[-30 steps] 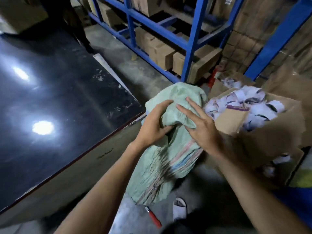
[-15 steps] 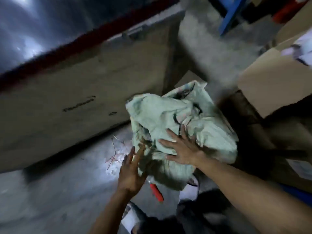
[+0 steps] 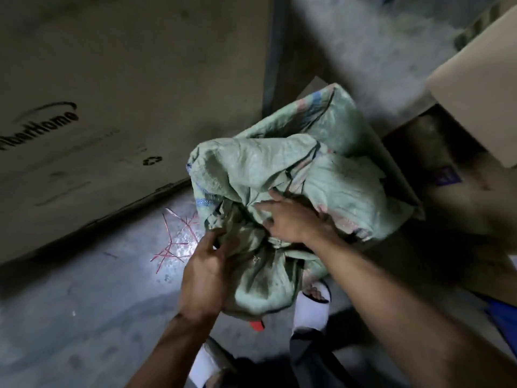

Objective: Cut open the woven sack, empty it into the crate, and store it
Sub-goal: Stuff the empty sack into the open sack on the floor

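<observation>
Nearest, a white slipper [image 3: 309, 309] is seen on the concrete floor [image 3: 84, 317], a red-handled tool [image 3: 257, 325] just beside it. Above these, the crumpled green woven sack [image 3: 279, 175] is gathered low over the floor; its lower folds are clutched in the left hand [image 3: 205, 278], grip closed on the fabric, while the right hand [image 3: 291, 219] is pressed into the bundle, fingers curled in. Red strings [image 3: 174, 242] are scattered left. Beyond, a printed cardboard panel [image 3: 126, 93] is seen; cardboard boxes [image 3: 475, 88] at right.
</observation>
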